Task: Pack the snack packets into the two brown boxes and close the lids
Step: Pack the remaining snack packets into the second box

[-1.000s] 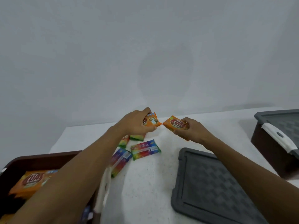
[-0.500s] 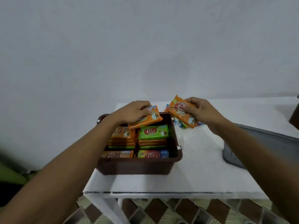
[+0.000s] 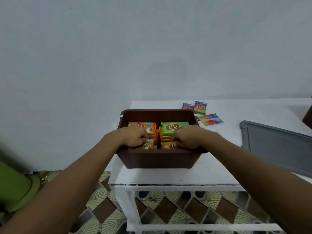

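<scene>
My left hand (image 3: 135, 136) and right hand (image 3: 187, 137) each curl their fingers round one of the orange packets (image 3: 168, 146) inside the brown box (image 3: 157, 159). I judge it nearly full. The rainbow packets (image 3: 210, 119) behind it and the grey lid (image 3: 276, 146) to its right are yet to be dealt with.

Left hand (image 3: 135, 137), right hand (image 3: 188, 137) knuckles-up, curled; forearms extended.

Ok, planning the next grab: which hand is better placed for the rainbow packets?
Probably the right hand: it is in the right half of the brown box, nearest the rainbow packets beyond it. The left hand would have to cross over.
</scene>
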### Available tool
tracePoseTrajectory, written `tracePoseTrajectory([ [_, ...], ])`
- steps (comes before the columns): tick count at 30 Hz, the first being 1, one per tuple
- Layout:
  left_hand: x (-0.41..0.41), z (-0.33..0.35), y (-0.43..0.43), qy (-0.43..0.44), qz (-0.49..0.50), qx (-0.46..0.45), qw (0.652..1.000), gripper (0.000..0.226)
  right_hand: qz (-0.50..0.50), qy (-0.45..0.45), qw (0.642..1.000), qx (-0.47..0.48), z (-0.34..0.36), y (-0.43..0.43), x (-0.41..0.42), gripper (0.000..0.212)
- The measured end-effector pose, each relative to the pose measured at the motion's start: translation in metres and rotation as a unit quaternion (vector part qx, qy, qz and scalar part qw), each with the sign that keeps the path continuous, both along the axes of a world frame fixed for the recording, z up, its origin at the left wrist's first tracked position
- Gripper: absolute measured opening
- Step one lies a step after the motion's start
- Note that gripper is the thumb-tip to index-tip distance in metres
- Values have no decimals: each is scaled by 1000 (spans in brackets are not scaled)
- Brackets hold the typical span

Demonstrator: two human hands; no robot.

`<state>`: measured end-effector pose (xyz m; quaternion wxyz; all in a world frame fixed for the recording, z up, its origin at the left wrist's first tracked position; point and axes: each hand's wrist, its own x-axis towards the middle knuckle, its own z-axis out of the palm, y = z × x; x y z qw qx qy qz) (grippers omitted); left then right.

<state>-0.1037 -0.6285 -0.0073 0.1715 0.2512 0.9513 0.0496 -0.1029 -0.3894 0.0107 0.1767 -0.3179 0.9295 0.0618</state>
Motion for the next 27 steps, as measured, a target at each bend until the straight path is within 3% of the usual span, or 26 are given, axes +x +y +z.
tracePoseTrajectory([
  [4, 3, 0, -2, 44, -12, -13, 999, 26, 18, 46, 999, -1, -4, 3, 3, 34],
  [14, 5, 5, -4, 61, -10, -1, 998, 27, -12, 74, 995, -70, -11, 4, 1, 29],
  [20, -8, 10, -6, 199, 9, 48, 979, 9, -54, 168, 975, -132, -9, 10, -15, 30],
  [24, -26, 4, -5, 157, 44, -27, 986, 41, -31, 159, 984, -71, -9, 12, -28, 34],
  [27, -35, 0, -2, 146, 65, -43, 986, 46, -37, 175, 981, -76, -12, 8, -33, 25],
])
